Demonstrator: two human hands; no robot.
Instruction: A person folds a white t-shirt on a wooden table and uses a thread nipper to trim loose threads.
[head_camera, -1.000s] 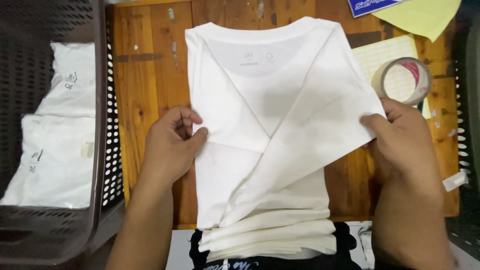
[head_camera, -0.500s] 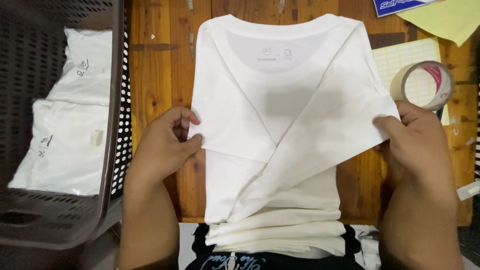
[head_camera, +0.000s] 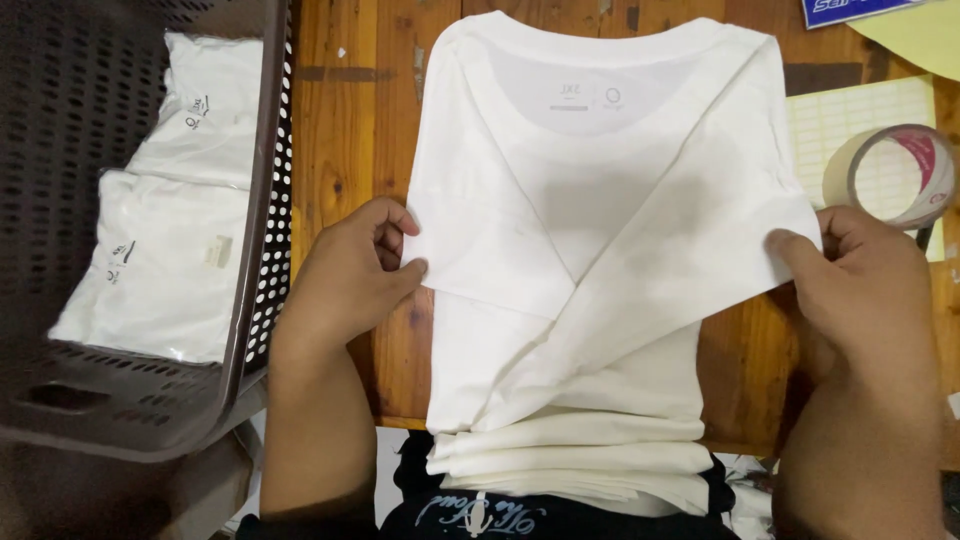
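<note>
On the wooden table (head_camera: 340, 130), both hands pinch the white T-shirt (head_camera: 600, 230); collar pointing away.

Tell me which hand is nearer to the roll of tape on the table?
Right. The right hand lies just below and beside the roll of tape, pinching the white T-shirt's right edge. The left hand grips the shirt's opposite edge, far across it.

White T-shirt (head_camera: 600, 230) flat on table, sleeves folded crosswise.
</note>
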